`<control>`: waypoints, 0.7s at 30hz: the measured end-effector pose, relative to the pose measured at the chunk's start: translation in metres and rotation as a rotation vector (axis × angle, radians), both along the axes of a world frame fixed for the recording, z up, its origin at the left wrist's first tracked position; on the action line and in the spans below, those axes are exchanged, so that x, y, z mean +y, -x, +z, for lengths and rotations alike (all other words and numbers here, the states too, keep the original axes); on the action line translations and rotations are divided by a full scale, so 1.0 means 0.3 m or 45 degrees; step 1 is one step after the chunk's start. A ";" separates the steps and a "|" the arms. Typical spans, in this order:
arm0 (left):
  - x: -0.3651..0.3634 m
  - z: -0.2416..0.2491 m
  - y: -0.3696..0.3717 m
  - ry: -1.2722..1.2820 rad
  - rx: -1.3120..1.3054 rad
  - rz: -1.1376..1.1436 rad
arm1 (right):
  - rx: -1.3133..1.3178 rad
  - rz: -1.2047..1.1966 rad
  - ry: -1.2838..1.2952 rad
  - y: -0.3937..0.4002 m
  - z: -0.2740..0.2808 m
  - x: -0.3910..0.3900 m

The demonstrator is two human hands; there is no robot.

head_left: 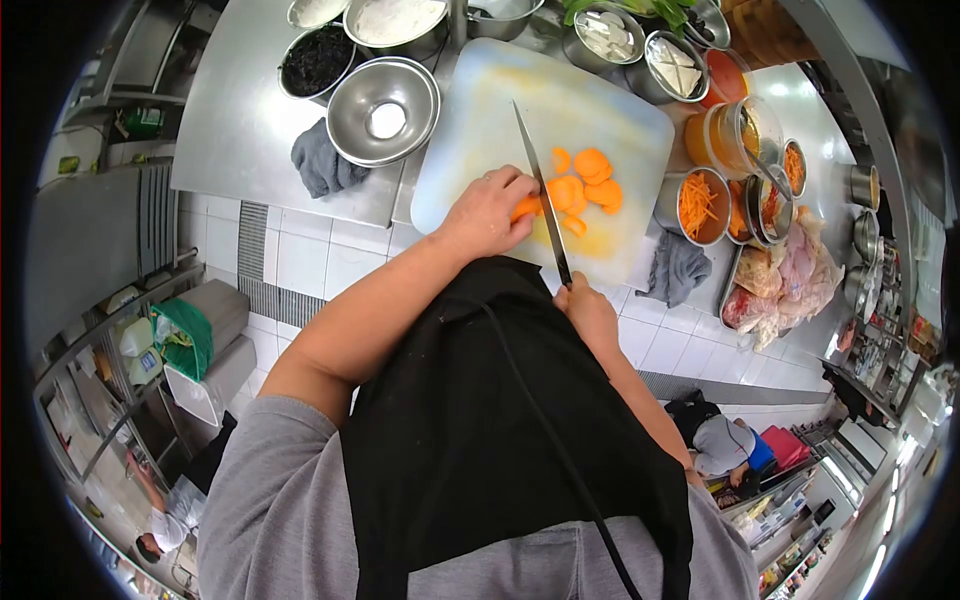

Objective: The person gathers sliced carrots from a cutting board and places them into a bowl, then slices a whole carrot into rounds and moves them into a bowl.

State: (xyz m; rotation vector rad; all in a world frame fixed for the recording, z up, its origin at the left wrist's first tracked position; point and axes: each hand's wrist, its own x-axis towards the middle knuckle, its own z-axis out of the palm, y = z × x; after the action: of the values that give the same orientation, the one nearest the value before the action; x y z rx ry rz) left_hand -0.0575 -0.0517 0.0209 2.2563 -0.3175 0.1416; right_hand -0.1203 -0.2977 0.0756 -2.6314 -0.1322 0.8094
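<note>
My left hand [490, 213] is closed around a piece of carrot [525, 207] on the white cutting board [480, 100]; its fingers hide most of the piece. In my right hand [588, 312] is the handle of a long kitchen knife [533, 158]. The blade points away from me and lies against the cut end of the carrot, just right of my left fingertips. Several round carrot slices [592, 163] are scattered on the board to the right of the blade. Yellow-orange stains mark the board around them.
Left of the board stand a steel bowl [350, 130], a grey cloth [325, 165] and a bowl of dark food [317, 62]. To the right are a bowl of carrot strips [697, 207], a tub of orange liquid [710, 135], another cloth [677, 268] and a tray of raw meat [785, 270]. Two other people are farther off.
</note>
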 end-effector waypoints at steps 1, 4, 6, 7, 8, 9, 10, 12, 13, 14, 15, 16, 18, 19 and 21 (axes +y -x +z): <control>0.000 -0.001 0.004 0.002 0.004 0.001 | -0.015 0.008 -0.021 -0.006 -0.039 0.012; 0.002 0.003 -0.003 -0.004 -0.003 -0.013 | -0.024 0.013 0.008 -0.031 -0.108 0.037; -0.001 0.008 -0.002 -0.014 0.013 -0.005 | -0.015 0.007 0.059 -0.043 -0.103 0.038; -0.003 0.008 -0.001 -0.012 0.013 -0.006 | -0.032 -0.019 0.049 -0.045 -0.081 0.032; -0.001 0.008 0.000 -0.009 0.031 -0.012 | -0.049 -0.045 0.037 -0.046 -0.057 0.030; 0.002 0.009 -0.001 -0.007 0.049 -0.017 | -0.048 -0.044 0.037 -0.040 -0.028 0.030; 0.004 0.004 -0.005 -0.008 0.048 -0.012 | -0.047 -0.029 0.017 -0.031 0.005 0.027; 0.004 -0.004 -0.005 0.035 0.017 -0.014 | -0.039 -0.017 0.001 -0.015 0.036 0.021; 0.004 -0.005 -0.006 0.034 0.017 -0.010 | -0.015 -0.013 0.011 -0.017 0.041 0.021; 0.003 -0.006 -0.002 0.031 0.015 -0.006 | 0.014 -0.011 0.021 -0.013 0.044 0.022; 0.003 -0.004 -0.002 0.028 0.011 -0.001 | 0.016 -0.008 0.020 -0.013 0.039 0.022; 0.004 -0.001 -0.003 0.028 0.012 0.003 | 0.009 -0.005 0.015 -0.011 0.028 0.019; 0.004 0.003 -0.002 0.041 0.006 -0.006 | 0.003 0.000 0.011 -0.016 -0.022 0.024; 0.004 -0.002 0.003 0.042 0.008 -0.006 | 0.005 0.024 0.028 -0.032 -0.073 0.039; 0.006 -0.001 -0.004 0.007 0.008 -0.022 | -0.003 0.047 0.044 -0.039 -0.126 0.037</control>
State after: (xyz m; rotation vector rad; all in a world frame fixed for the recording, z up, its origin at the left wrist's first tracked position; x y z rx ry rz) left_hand -0.0563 -0.0499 0.0206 2.2479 -0.3326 0.1258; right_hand -0.1087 -0.2865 0.0377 -2.6701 -0.1690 0.8277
